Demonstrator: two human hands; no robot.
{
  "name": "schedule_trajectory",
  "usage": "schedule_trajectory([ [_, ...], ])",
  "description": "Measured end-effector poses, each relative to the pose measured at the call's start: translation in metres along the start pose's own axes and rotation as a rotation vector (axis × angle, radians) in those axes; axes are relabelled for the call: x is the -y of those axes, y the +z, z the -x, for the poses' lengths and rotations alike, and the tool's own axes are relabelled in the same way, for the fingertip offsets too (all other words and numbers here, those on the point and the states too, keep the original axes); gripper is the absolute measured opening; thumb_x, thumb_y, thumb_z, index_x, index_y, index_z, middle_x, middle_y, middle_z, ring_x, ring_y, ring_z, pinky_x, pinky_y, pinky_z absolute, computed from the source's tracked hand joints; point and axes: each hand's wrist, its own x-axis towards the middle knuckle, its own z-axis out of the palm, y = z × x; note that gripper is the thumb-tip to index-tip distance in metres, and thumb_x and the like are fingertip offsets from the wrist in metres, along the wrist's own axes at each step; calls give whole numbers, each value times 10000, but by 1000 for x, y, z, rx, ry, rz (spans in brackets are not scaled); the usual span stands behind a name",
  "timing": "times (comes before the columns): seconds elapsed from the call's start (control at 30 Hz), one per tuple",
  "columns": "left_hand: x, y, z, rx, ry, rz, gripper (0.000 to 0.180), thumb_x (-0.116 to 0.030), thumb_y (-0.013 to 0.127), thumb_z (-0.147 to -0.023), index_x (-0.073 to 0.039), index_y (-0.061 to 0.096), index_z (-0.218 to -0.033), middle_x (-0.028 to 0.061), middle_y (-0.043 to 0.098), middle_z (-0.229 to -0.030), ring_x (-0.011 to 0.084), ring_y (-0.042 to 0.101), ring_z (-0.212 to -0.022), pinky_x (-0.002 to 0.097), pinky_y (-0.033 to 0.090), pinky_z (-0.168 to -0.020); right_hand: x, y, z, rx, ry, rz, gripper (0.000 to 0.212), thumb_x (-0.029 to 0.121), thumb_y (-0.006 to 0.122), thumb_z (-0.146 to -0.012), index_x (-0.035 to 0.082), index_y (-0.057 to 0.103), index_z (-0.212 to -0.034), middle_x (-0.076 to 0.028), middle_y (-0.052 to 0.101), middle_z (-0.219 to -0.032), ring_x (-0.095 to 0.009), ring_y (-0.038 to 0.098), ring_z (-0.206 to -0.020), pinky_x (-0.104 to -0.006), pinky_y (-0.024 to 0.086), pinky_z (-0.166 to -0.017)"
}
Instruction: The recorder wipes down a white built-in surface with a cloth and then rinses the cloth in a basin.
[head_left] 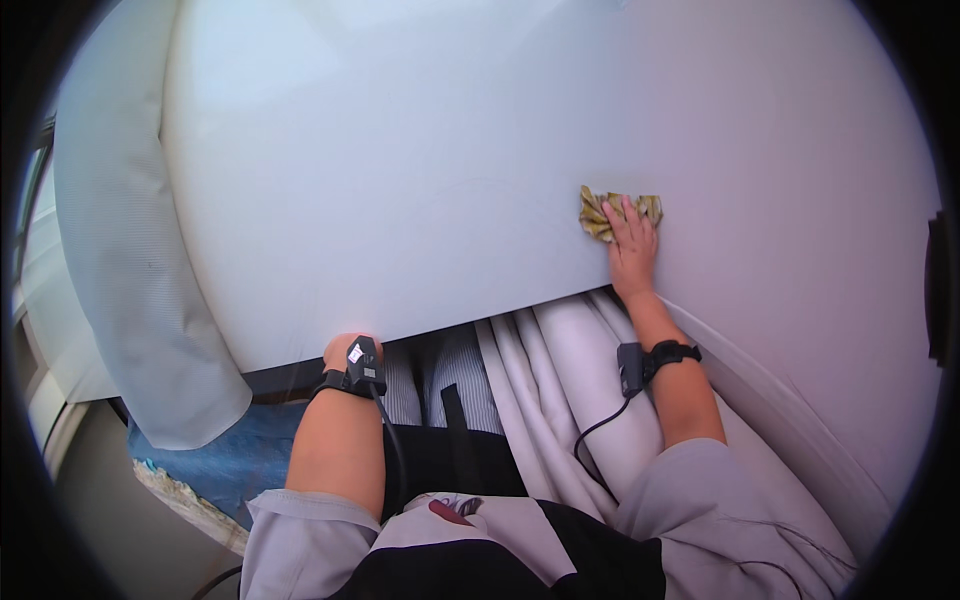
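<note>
A wide, glossy white tabletop (400,210) spreads out before me. Near its right side, my right hand (634,248) holds a crumpled yellow-brown and white patterned cloth (597,212) against the surface. The fingers lie over the cloth, which bunches up around them. My left hand (352,346) rests at the near edge of the tabletop. Its fingers are hidden behind the wrist and a black strapped device (364,367), so their shape does not show.
A thick roll of pale grey sheeting (150,260) lies along the left side. White rolls of material (590,360) lean by my right arm. A pale wall (800,230) rises on the right. Blue fabric (215,460) sits at the lower left. Cables run from both wrist devices.
</note>
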Motion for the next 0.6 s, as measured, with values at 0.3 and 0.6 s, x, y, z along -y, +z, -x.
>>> schedule_trajectory([
  [0.3,-25,-15,47,-198,-107,3074,430,-354,350,-918,-131,528,-1240,62,524,-1312,244,501,-1190,435,399,-983,207,48,76,131,-160,-143,582,79,526,-782,353,524,-1295,51,384,-1448,-269,311,-1307,-528,164,-1079],
  [0.6,28,96,48,-406,22,3120,617,-531,127,-957,-156,359,-1389,70,380,-1442,310,358,-1324,533,296,-1052,364,90,-10,257,-1068,-503,461,219,587,-769,309,571,-1221,76,467,-1377,-158,406,-1282,-450,135,-1154],
])
